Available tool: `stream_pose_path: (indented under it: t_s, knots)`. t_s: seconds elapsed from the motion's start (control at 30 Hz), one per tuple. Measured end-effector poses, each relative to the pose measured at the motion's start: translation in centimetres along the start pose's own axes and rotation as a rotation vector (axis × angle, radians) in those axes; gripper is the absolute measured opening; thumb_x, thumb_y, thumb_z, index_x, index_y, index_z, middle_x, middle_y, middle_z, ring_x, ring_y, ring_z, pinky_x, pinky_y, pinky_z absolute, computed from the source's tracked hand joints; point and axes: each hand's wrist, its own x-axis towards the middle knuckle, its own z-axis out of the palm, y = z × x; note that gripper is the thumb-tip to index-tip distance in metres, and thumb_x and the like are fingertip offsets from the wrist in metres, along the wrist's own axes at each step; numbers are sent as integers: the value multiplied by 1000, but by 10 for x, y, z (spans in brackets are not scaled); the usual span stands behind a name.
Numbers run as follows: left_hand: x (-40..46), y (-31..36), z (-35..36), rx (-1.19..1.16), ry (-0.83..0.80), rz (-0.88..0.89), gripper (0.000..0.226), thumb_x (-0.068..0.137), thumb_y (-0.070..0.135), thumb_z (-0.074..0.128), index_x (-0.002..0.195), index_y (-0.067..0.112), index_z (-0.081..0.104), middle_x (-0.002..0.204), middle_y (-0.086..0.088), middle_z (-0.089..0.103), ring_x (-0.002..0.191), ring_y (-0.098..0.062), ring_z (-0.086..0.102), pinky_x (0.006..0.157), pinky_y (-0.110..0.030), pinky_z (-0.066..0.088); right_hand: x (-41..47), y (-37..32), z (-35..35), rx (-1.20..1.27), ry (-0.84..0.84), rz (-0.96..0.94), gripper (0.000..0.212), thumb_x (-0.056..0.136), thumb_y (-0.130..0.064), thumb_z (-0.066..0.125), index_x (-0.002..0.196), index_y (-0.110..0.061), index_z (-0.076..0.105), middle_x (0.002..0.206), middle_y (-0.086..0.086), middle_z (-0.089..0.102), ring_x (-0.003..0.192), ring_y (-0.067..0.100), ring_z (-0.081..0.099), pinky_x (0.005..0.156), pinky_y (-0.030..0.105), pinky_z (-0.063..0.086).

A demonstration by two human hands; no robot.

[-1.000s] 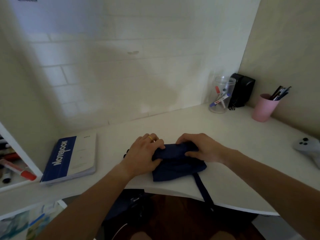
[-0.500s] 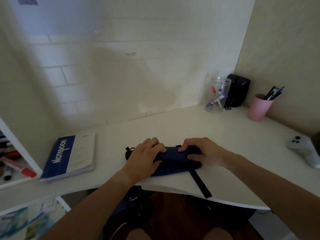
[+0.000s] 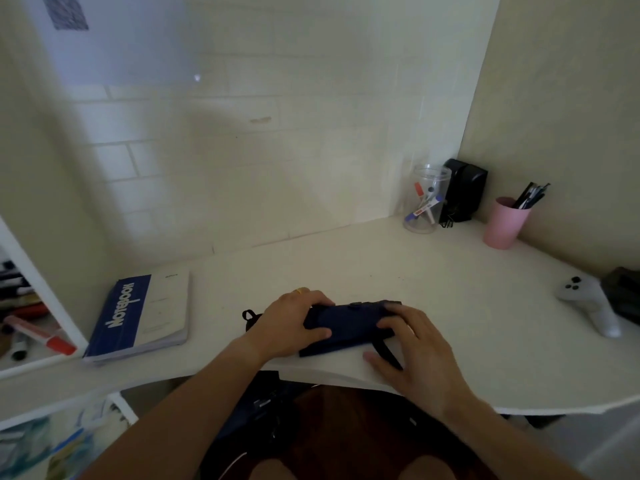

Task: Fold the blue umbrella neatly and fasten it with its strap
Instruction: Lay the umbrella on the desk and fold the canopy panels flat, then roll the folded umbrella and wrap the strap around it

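The dark blue umbrella (image 3: 349, 323) lies rolled into a compact bundle near the front edge of the white desk (image 3: 346, 268). My left hand (image 3: 294, 320) clamps its left end, thumb across the fabric, a gold ring on one finger. The black handle loop (image 3: 248, 315) sticks out to the left of that hand. My right hand (image 3: 412, 344) rests on the bundle's right end with fingers spread, and the dark strap (image 3: 386, 351) runs under its palm toward the desk edge. Whether the right fingers pinch the strap is hidden.
A blue and white notebook (image 3: 138, 315) lies at the left. A clear jar of markers (image 3: 425, 199), a black box (image 3: 464, 194) and a pink pen cup (image 3: 504, 221) stand in the back right corner. A white game controller (image 3: 588, 303) lies at the right edge.
The bundle has been rolled tighter and narrower. My right hand has slid from the top of the fabric down to its right end, over the strap. The camera tilted slightly.
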Motion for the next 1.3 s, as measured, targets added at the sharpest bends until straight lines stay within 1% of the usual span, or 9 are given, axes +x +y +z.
stream_pose_path:
  t_s: [0.1, 0.2, 0.33, 0.6, 0.8, 0.93, 1.03, 1.17, 1.3]
  knots:
    - [-4, 1, 5, -38, 8, 2, 39, 87, 37, 74, 122, 30, 59, 113, 6, 69, 100, -14, 64, 89, -38, 54, -35, -8, 3, -135, -30, 37, 54, 75, -59, 74, 111, -19, 71, 117, -1, 63, 105, 21, 59, 81, 35, 54]
    - [-7, 3, 10, -31, 36, 10, 36, 87, 39, 73, 118, 30, 58, 107, 7, 71, 94, -15, 66, 83, -41, 56, -48, -11, 12, -188, -69, -23, 40, 73, -33, 83, 109, -18, 72, 106, -4, 62, 92, 19, 59, 75, 32, 56]
    - [-10, 11, 19, -11, 131, 3, 34, 85, 43, 72, 115, 33, 59, 106, 8, 69, 94, -14, 63, 83, -38, 53, -45, -22, 18, -137, -51, -96, 45, 62, -4, 88, 105, -15, 77, 97, -4, 66, 87, 15, 60, 73, 22, 55]
    - [-4, 33, 41, 113, 243, 79, 38, 83, 37, 74, 117, 27, 59, 106, 2, 63, 98, -20, 58, 81, -38, 50, -46, -20, 7, -38, -28, -135, 34, 66, -7, 90, 98, -16, 81, 93, -7, 71, 84, 12, 64, 71, 21, 56]
    - [-10, 35, 44, 153, 211, 113, 38, 83, 35, 73, 115, 29, 53, 111, 1, 58, 90, -23, 61, 74, -36, 50, -40, -29, -1, 43, -21, -197, 32, 68, -2, 89, 94, -18, 81, 89, -7, 73, 77, 12, 65, 65, 22, 54]
    - [-19, 39, 48, 191, 246, 175, 38, 82, 33, 75, 111, 29, 52, 113, -1, 55, 76, -21, 60, 69, -35, 50, -6, -31, -32, 66, -5, -266, 22, 77, -6, 80, 95, -19, 79, 94, -7, 76, 84, 12, 69, 77, 25, 54]
    - [-28, 38, 52, 166, 275, 193, 36, 82, 33, 73, 112, 28, 54, 116, -1, 53, 82, -20, 56, 76, -35, 47, 10, -17, -39, 186, -3, -108, 14, 86, -13, 75, 96, -22, 79, 93, -9, 76, 81, 7, 70, 75, 27, 58]
    - [-35, 39, 53, 150, 282, 209, 34, 85, 41, 68, 115, 26, 59, 121, -1, 53, 95, -17, 55, 89, -34, 45, 30, 4, -33, 430, 18, 148, 12, 81, -9, 82, 87, -19, 82, 82, -7, 76, 71, 4, 71, 69, 22, 57]
    - [-39, 38, 52, 146, 268, 219, 31, 96, 46, 55, 118, 26, 61, 129, -1, 58, 113, -15, 55, 98, -34, 41, 45, 7, -37, 511, -115, 330, 12, 77, -8, 85, 83, -17, 80, 69, -1, 76, 57, 7, 70, 62, 15, 54]
